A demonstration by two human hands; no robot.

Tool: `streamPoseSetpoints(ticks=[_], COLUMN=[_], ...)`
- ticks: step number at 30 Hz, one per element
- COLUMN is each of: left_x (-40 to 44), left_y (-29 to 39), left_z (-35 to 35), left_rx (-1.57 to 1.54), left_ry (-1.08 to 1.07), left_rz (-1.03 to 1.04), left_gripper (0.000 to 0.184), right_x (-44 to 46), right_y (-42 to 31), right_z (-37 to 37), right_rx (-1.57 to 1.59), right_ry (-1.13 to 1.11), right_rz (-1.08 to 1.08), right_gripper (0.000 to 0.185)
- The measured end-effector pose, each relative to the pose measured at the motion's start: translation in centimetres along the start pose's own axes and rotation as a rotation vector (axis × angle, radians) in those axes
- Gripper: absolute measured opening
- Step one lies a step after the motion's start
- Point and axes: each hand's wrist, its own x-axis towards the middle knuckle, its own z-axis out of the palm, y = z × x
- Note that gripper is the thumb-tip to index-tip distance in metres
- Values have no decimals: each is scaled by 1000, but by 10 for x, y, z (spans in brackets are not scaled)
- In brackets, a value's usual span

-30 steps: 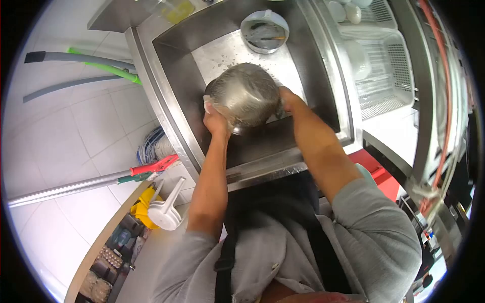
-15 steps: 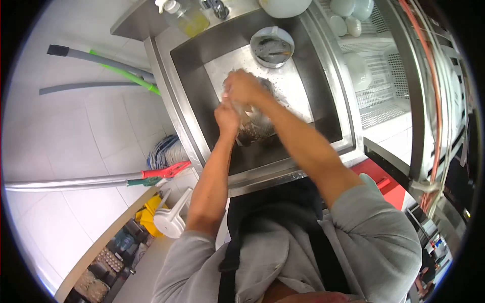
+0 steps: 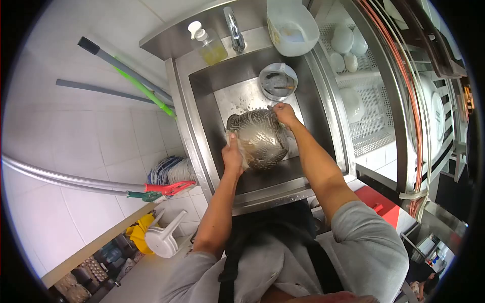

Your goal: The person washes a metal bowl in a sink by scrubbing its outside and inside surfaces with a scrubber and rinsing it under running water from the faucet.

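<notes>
In the head view, a rounded dark metal pan [image 3: 260, 139] with a pale speckled, wet-looking surface is tilted up inside the sink [image 3: 303, 174]. I cannot tell whether the speckles are holes or suds. My left hand [image 3: 233, 155] is closed on its left side, thumb up, with something pale and thin beside the fingers. At the upper right edge, my right hand [image 3: 285, 114] grips the rim, fingers bent around it. Just behind the pan stands a clear plastic container [image 3: 265, 91] holding dark liquid and a few utensils.
A faucet [image 3: 235, 35], a soap pump bottle [image 3: 212, 49] and a white translucent tub [image 3: 298, 44] line the sink's back edge. White bowls [image 3: 351, 103] sit in racks on the right. Broom handles [image 3: 144, 90] lean at the left wall. A red box [image 3: 374, 202] is near my right elbow.
My hands were close together over the sink; now they are apart on opposite sides of the pan. The pan is tilted up, its rounded surface in view. The camera view has shifted.
</notes>
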Motion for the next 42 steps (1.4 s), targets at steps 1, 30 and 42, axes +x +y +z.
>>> streamPoseSetpoints(ticks=[1,30,42], left_x=[-2,32,37], left_y=[7,45,43], left_z=[1,41,43], left_rx=[11,152,-707], left_ry=[-1,65,108], left_rz=[17,411,-113], left_gripper=[56,60,66], right_x=[17,-13,-74], right_y=[10,-144,-85], right_z=[6,10,27], right_rx=[34,-60,138], right_ry=[30,-154,307], right_rz=[-15,-268,-448], right_gripper=[20,49,56])
